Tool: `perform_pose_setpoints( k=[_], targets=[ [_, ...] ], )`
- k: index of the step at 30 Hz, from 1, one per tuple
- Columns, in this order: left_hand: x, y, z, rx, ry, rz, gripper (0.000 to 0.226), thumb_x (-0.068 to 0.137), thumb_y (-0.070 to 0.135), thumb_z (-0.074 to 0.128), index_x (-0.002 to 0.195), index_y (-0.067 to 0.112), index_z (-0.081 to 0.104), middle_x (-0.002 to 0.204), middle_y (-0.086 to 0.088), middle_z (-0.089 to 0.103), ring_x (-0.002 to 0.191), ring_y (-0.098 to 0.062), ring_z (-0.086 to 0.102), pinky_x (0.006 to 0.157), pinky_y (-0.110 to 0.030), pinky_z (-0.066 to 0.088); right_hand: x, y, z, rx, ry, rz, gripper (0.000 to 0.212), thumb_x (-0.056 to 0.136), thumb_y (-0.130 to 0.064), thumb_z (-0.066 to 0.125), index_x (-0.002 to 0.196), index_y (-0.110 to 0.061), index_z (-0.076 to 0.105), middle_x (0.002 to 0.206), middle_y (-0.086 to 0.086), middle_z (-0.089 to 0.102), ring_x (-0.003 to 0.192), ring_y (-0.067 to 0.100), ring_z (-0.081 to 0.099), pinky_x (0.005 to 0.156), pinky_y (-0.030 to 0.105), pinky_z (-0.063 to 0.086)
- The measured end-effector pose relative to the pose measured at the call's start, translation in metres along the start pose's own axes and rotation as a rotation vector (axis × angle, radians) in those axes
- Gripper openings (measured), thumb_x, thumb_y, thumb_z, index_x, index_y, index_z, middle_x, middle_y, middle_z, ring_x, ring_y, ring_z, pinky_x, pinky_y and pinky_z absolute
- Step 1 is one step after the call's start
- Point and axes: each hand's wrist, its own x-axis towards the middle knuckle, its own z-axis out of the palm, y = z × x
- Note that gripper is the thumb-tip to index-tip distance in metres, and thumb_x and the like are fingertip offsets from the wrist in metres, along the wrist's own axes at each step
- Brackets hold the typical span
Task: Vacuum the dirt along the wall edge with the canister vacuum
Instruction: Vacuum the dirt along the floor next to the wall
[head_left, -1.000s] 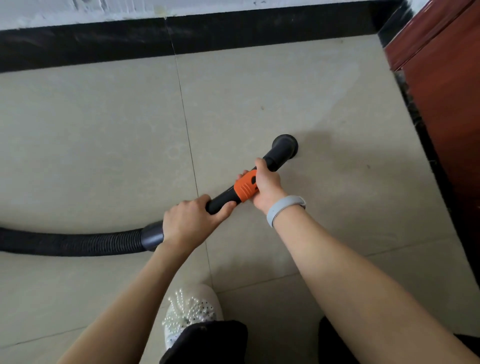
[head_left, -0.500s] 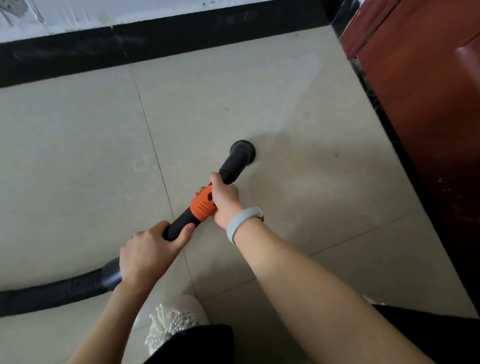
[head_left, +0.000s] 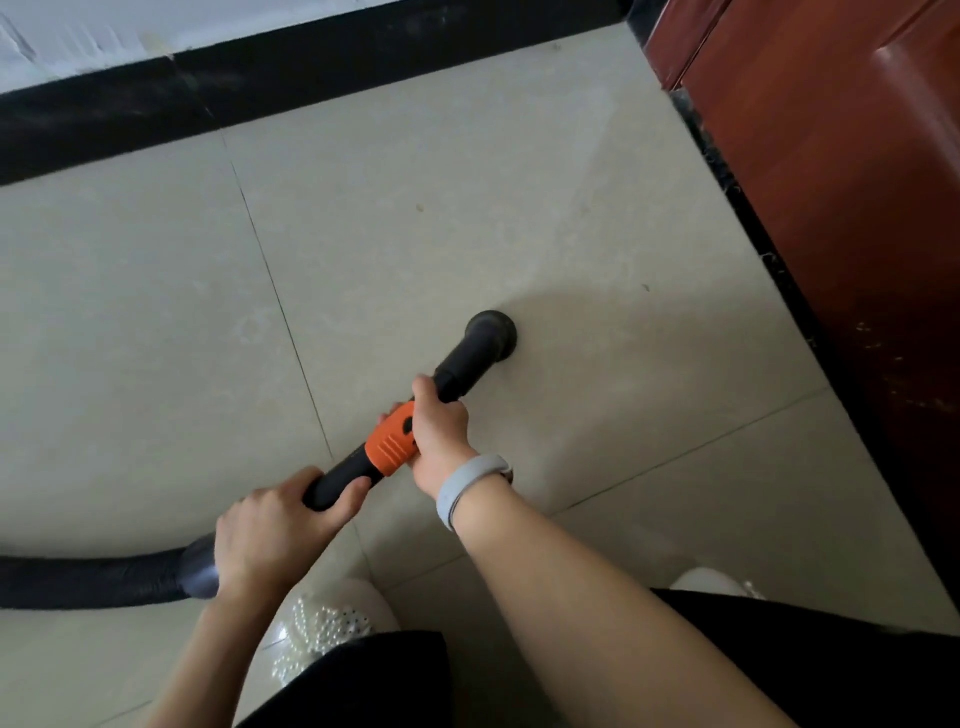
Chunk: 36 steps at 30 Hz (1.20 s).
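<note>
Your left hand (head_left: 270, 530) grips the wand (head_left: 457, 374) low, your right hand (head_left: 439, 428) grips at the orange collar (head_left: 392, 441), and its nozzle (head_left: 492, 332) sits mid-floor (head_left: 156, 312), pointing up-right toward the dirt (head_left: 727, 171) along the right edge, right hand nearer.

Both arms outstretched, left hand (head_left: 270, 530) and right hand (head_left: 439, 431) each curled in a grip.

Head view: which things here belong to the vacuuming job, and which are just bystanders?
Part of the job:
vacuum nozzle
orange collar
hose
left hand and right hand, both gripping the wand
black skirting

Bystanders:
red-brown cabinet
grey wristband
beaded white shoe
</note>
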Motion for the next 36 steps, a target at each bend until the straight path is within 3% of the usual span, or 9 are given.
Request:
perform_pose_setpoints(
  k=[4,8,10,15,20,25,29,33,36],
  targets=[
    [-0.012,-0.015,0.003,-0.021,-0.022,-0.029,0.044,0.075,0.064,0.062,0.057,0.027,0.046,0.046,0.0,0.046,0.061,-0.035,0.061,0.051,-0.031,0.033,-0.003,0.019,0.005,0.017,-0.005,0.0,0.021,0.094,-0.019,0.05,0.106,-0.002,0.044,0.062,0.006,0.053,0.048,0.017,0.054,0.053,0.027,0.05],
    [-0.013,0.0,0.01,0.015,-0.081,0.095,0.067,0.054,0.083,0.021,0.063,0.025,0.053,0.057,0.0,0.061,0.067,-0.029,0.064,0.052,-0.03,0.033,0.0,0.028,-0.026,0.098,0.142,-0.036,0.032,0.095,-0.022,0.052,0.115,0.003,0.047,0.065,0.007,0.056,0.048,0.018,0.058,0.055,0.03,0.051],
    [-0.003,0.014,0.013,0.045,-0.08,0.155,0.068,0.052,0.083,0.015,0.062,0.025,0.049,0.057,0.001,0.06,0.067,-0.027,0.064,0.052,-0.03,0.032,0.004,0.02,-0.04,0.107,0.174,-0.059,0.028,0.095,-0.023,0.051,0.11,0.001,0.048,0.06,0.005,0.057,0.048,0.017,0.059,0.059,0.033,0.052],
    [0.038,0.04,0.007,0.034,-0.03,0.152,0.051,0.072,0.075,0.043,0.062,0.024,0.047,0.048,0.005,0.043,0.061,-0.029,0.059,0.051,-0.029,0.032,0.02,-0.037,-0.024,0.128,0.103,-0.076,0.016,0.094,-0.018,0.05,0.086,-0.004,0.047,0.063,0.009,0.052,0.05,0.02,0.056,0.057,0.032,0.051],
    [0.067,0.063,0.001,-0.029,0.01,0.12,0.058,0.068,0.078,0.03,0.058,0.022,0.039,0.048,0.006,0.043,0.053,-0.027,0.047,0.05,-0.029,0.03,0.04,-0.078,-0.011,0.044,0.05,-0.111,0.02,0.093,-0.02,0.05,0.079,-0.007,0.046,0.065,0.008,0.056,0.051,0.019,0.058,0.065,0.034,0.053],
    [0.068,0.1,0.015,0.075,-0.084,0.278,0.061,0.065,0.082,0.023,0.065,0.025,0.043,0.051,0.008,0.044,0.058,-0.022,0.054,0.051,-0.028,0.031,0.049,-0.079,-0.063,0.207,0.204,-0.172,0.02,0.092,-0.019,0.053,0.079,-0.006,0.047,0.045,0.002,0.054,0.036,0.016,0.055,0.052,0.031,0.049],
    [0.077,0.131,0.024,0.104,-0.108,0.381,0.059,0.067,0.081,0.021,0.07,0.026,0.043,0.051,0.009,0.041,0.052,-0.017,0.045,0.046,-0.027,0.025,0.053,-0.098,-0.099,0.224,0.208,-0.156,0.015,0.09,-0.024,0.055,0.09,-0.012,0.047,0.063,0.007,0.058,0.043,0.018,0.06,0.055,0.032,0.053],
    [0.093,0.141,0.019,0.023,-0.048,0.301,0.055,0.072,0.076,0.026,0.073,0.024,0.044,0.052,0.008,0.04,0.061,-0.027,0.055,0.05,-0.029,0.028,0.068,-0.138,-0.08,0.154,0.126,-0.162,0.015,0.091,-0.02,0.052,0.084,-0.008,0.046,0.052,0.007,0.056,0.038,0.019,0.057,0.047,0.028,0.051],
    [0.094,0.131,0.014,-0.07,-0.02,0.173,0.051,0.076,0.071,0.035,0.072,0.022,0.043,0.055,0.002,0.044,0.07,-0.034,0.061,0.055,-0.032,0.034,0.077,-0.146,-0.045,0.069,0.038,-0.156,0.019,0.091,-0.016,0.051,0.076,-0.007,0.043,0.053,0.009,0.052,0.042,0.022,0.054,0.053,0.032,0.05]
  ],
)
